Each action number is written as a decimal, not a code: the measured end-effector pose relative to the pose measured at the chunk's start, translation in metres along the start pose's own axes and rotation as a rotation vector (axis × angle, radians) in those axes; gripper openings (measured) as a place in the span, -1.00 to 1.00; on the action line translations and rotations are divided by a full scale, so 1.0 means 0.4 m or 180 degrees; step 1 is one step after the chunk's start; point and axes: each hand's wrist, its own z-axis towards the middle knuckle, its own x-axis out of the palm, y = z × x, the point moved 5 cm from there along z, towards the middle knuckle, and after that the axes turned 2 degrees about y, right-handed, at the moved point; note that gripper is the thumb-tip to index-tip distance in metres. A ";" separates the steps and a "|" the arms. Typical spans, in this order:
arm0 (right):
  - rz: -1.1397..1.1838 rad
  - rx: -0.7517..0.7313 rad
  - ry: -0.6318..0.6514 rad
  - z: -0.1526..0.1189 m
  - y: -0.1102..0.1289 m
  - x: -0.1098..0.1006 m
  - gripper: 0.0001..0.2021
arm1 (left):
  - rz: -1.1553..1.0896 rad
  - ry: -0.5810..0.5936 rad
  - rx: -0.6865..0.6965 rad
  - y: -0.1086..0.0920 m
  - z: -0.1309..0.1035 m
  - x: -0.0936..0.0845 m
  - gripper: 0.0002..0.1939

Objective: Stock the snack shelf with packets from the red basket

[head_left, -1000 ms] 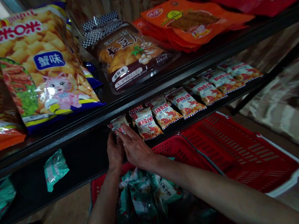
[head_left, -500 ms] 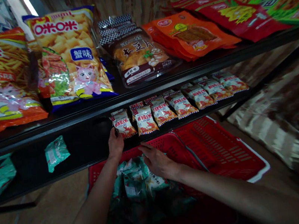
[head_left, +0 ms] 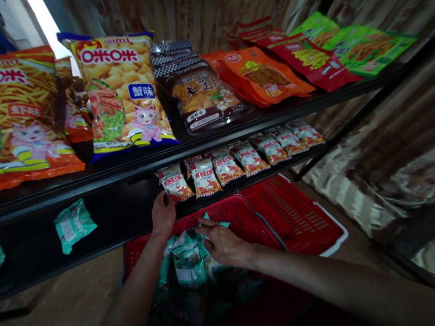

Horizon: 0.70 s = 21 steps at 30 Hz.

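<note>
My left hand (head_left: 163, 214) is at the lower shelf, its fingers curled against the lower left edge of a small white and orange snack bag (head_left: 177, 185). That bag stands at the left end of a row of like bags (head_left: 205, 177); the hand's far fingers are partly hidden. Over the red shopping basket (head_left: 267, 229) hovers my right hand (head_left: 224, 243), palm down, fingers stretched loosely to the left and holding nothing visible. Just below it lies a heap of teal snack bags (head_left: 190, 269) in the basket.
Two teal bags (head_left: 74, 225) lie apart on the left of the black lower shelf (head_left: 117, 223). The upper shelf (head_left: 120, 173) carries large snack bags (head_left: 15, 120), a brown pouch (head_left: 204, 90) and orange, red and green packets (head_left: 265, 73). A corrugated wall (head_left: 366, 161) stands at right.
The view has shifted, so the shelf's right side sits further left. My right hand has lowered slightly towards the teal bags. My left hand stays at the same snack bag.
</note>
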 end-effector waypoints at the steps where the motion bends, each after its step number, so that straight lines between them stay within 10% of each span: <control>1: 0.0002 -0.0029 -0.0016 0.004 0.010 0.003 -0.61 | 0.0020 0.0019 0.0002 -0.003 -0.010 -0.013 -0.58; 12: -0.0055 0.0038 0.0079 0.009 0.121 0.011 -0.71 | 0.0085 0.0096 0.0351 -0.052 -0.125 -0.135 -0.66; 21: 0.0034 0.0322 -0.0245 -0.051 0.048 -0.036 -0.68 | -0.0075 0.0620 0.0558 -0.117 -0.277 -0.072 -0.68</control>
